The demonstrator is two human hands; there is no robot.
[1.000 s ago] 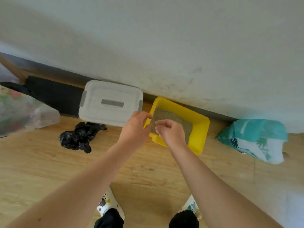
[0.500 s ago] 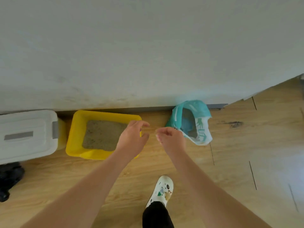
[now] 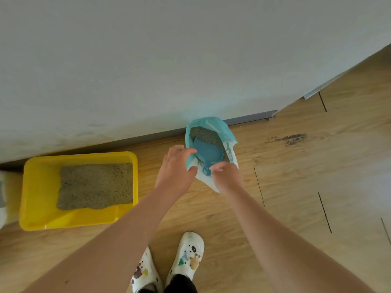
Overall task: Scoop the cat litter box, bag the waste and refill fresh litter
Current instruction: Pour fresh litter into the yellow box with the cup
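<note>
Inside the bag, scoop (image 3: 208,152): lay on the fresh litter, bowl toward the wall, handle pointing back at the person.
Long axis: ran from wall to person, handle end at the bag's near lip, between the two hands.
Right hand (image 3: 227,173): the nearer one, fingertips just beside the handle end; fingers curled, but whether they pinched lip, handle or nothing could not be told.
Left hand (image 3: 175,168): pinched the bag's left edge between thumb and fingers, holding the mouth wide.
Likely move: a short reach by the right hand, then a pull toward the person.
Bag (image 3: 227,134): stood at the foot of the wall.
Litter box (image 3: 36,187): well apart to the left, its near strip bare.
Floor (image 3: 296,187): wood-look planks with a dark smudge beyond the bag.
Wall (image 3: 148,60): pale, grey skirting.
</note>
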